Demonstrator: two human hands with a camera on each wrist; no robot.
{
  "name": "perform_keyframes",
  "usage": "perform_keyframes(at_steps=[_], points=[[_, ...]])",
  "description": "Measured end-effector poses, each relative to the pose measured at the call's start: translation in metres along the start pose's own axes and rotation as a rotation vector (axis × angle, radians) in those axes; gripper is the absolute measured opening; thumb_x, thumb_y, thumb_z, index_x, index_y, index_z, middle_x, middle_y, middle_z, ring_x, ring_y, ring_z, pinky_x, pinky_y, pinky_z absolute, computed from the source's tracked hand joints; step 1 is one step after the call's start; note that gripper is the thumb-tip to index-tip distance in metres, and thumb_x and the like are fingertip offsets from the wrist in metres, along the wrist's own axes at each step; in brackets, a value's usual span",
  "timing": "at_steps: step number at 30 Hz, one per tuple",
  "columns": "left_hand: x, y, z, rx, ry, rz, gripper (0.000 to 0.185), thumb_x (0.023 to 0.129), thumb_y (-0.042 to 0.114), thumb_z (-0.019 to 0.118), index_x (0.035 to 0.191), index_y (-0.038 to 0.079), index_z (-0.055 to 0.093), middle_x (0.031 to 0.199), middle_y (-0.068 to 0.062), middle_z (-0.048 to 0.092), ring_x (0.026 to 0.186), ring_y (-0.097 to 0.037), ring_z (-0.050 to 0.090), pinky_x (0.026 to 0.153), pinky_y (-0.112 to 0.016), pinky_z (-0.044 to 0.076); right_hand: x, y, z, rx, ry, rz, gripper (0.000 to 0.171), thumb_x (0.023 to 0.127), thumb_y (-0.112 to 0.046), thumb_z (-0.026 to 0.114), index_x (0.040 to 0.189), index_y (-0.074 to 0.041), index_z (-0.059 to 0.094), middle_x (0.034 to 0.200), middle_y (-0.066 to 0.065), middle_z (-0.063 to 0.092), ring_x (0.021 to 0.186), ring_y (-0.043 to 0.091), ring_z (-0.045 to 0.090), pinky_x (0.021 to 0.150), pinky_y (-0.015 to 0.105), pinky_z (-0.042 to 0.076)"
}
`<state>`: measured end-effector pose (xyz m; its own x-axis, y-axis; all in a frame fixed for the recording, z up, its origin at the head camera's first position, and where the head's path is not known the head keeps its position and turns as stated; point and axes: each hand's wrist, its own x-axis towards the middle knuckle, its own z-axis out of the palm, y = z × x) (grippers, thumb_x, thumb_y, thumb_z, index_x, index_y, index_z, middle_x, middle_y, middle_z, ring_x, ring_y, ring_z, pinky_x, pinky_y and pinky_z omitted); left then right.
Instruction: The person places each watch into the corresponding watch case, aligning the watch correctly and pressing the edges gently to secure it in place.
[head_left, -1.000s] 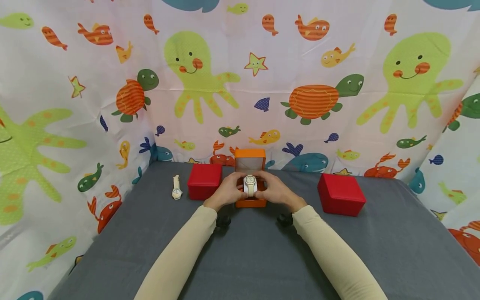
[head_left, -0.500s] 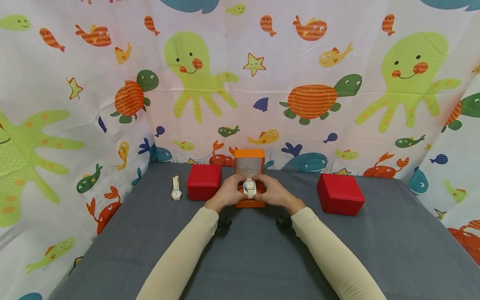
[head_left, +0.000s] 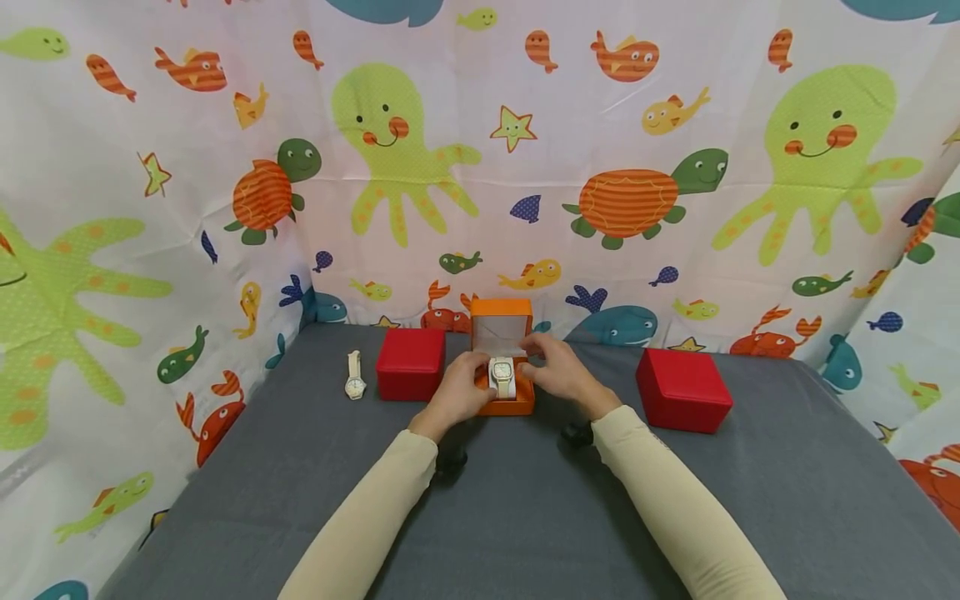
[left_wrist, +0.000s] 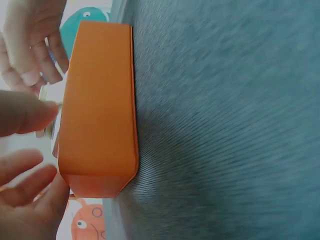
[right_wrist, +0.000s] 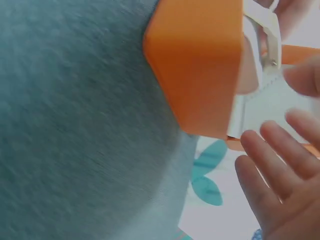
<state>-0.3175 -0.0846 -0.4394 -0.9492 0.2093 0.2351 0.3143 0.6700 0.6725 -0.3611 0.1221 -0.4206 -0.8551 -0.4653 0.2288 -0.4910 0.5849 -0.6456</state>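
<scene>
Left hand (head_left: 457, 393) sits at the left side of the orange box (head_left: 504, 402), fingers loosely bent with the tips at the box's left wall by the watch (head_left: 502, 375); the left wrist view shows them spread beside the box, not closed round anything, so I read it as released, steadying at most. Right hand (head_left: 557, 372) is lifted just clear of the box's right side, fingers relaxed and fanned toward the open lid (head_left: 500, 327); nothing pinched, so released too. The watch is seated in the box on its white cushion, face up, strap running front to back; the box stands near the middle of the grey table's (head_left: 480, 517) far edge, lid upright against the curtain (head_left: 480, 167). Judged step: seating is done and the hands are coming off; the next move looks like the lid, which calls for fingertips on its top edge and a forward fold while the other hand keeps the base from sliding. Both forearms, in cream sleeves, run in from the near edge and converge on the box, wrists low over the cloth. Outward: one red box (head_left: 409, 363), closed, just left of the orange one, a second watch (head_left: 353, 377) lying flat beyond it toward the far left corner, another red box (head_left: 682, 389), closed, well apart to the right.
</scene>
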Motion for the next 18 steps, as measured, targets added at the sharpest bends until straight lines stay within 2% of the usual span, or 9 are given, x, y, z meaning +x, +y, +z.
perform_keyframes(at_steps=[4,7,10,12,18], points=[[-0.008,-0.002,0.003,-0.037,0.086,-0.072,0.053,0.079,0.013,0.076,0.127,0.0,0.057,0.124,-0.013,0.053,0.109,-0.027,0.05,0.095,-0.04,0.046,0.006,-0.005,-0.01,0.013,0.126,0.053,0.033,0.09,-0.022,0.066,0.111,-0.002,0.051,0.104,0.014,0.06,0.093,0.029,0.059,0.081,0.043,0.052],[-0.013,-0.003,0.004,-0.079,0.113,-0.137,0.055,0.079,0.014,0.077,0.128,-0.001,0.056,0.124,-0.014,0.052,0.108,-0.027,0.052,0.093,-0.039,0.049,0.012,-0.011,-0.018,0.028,0.172,0.086,0.044,0.09,-0.026,0.067,0.12,-0.003,0.045,0.11,0.016,0.056,0.092,0.028,0.059,0.076,0.041,0.054],[-0.017,-0.004,0.005,-0.132,0.1,-0.186,0.058,0.08,0.016,0.078,0.129,-0.003,0.054,0.122,-0.016,0.052,0.106,-0.028,0.056,0.088,-0.038,0.052,0.02,-0.018,-0.025,0.001,0.142,0.1,0.066,0.09,-0.032,0.067,0.141,-0.006,0.034,0.129,0.017,0.049,0.099,0.029,0.06,0.079,0.043,0.055],[-0.019,-0.005,0.005,-0.168,0.083,-0.215,0.06,0.079,0.017,0.079,0.13,-0.003,0.053,0.122,-0.017,0.052,0.105,-0.029,0.058,0.087,-0.038,0.053,0.025,-0.022,-0.029,-0.038,0.099,0.106,0.074,0.091,-0.036,0.065,0.148,-0.011,0.027,0.138,0.015,0.044,0.102,0.028,0.06,0.08,0.043,0.055],[-0.02,-0.008,0.006,-0.203,0.053,-0.257,0.067,0.078,0.021,0.08,0.133,-0.002,0.051,0.124,-0.016,0.056,0.107,-0.029,0.058,0.089,-0.04,0.051,0.038,-0.029,-0.037,-0.18,0.006,0.057,0.066,0.094,-0.042,0.058,0.149,-0.014,0.033,0.141,0.011,0.045,0.103,0.028,0.056,0.086,0.043,0.052]])
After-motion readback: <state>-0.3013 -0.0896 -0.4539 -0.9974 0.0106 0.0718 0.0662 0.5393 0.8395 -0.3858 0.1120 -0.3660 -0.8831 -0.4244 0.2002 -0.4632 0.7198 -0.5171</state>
